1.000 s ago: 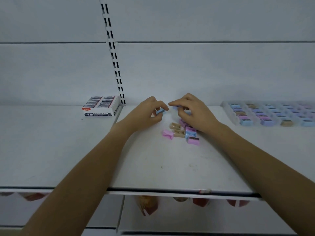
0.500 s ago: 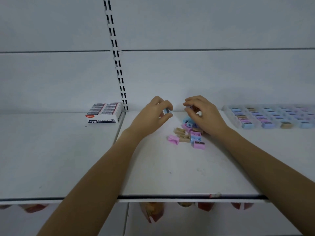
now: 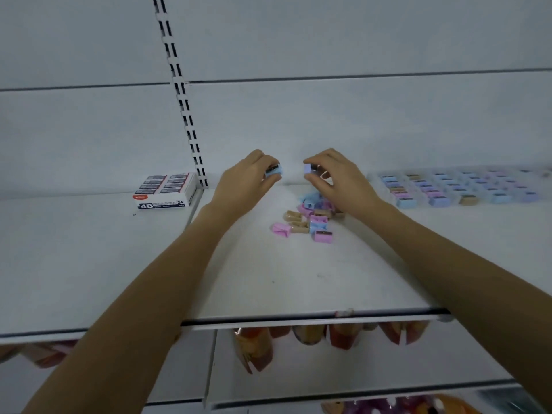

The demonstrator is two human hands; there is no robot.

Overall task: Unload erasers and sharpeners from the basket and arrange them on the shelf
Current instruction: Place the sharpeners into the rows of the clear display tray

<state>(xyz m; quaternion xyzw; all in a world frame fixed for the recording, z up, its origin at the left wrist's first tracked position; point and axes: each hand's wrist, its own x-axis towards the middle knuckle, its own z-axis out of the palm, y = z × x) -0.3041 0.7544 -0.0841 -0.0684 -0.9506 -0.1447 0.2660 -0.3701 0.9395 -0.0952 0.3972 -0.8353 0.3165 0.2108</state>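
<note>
Both hands are raised above the white shelf (image 3: 268,279). My left hand (image 3: 245,186) pinches a blue sharpener (image 3: 274,171) between thumb and fingers. My right hand (image 3: 337,183) pinches a lilac sharpener (image 3: 309,169), just above a loose heap of pink, blue and tan sharpeners (image 3: 310,222) lying on the shelf. A short gap separates the two held sharpeners. Rows of sharpeners (image 3: 454,189) stand arranged at the right back of the shelf. The basket is not in view.
A white box of 4B erasers (image 3: 167,192) sits at the back left, beside the slotted upright (image 3: 185,115). Packaged goods (image 3: 328,339) hang under the shelf's front edge. A lower shelf shows at the bottom.
My right hand has lifted a lilac sharpener out of the heap and raised it. My left hand has kept hold of the blue sharpener and turned it. The camera tilted slightly.
</note>
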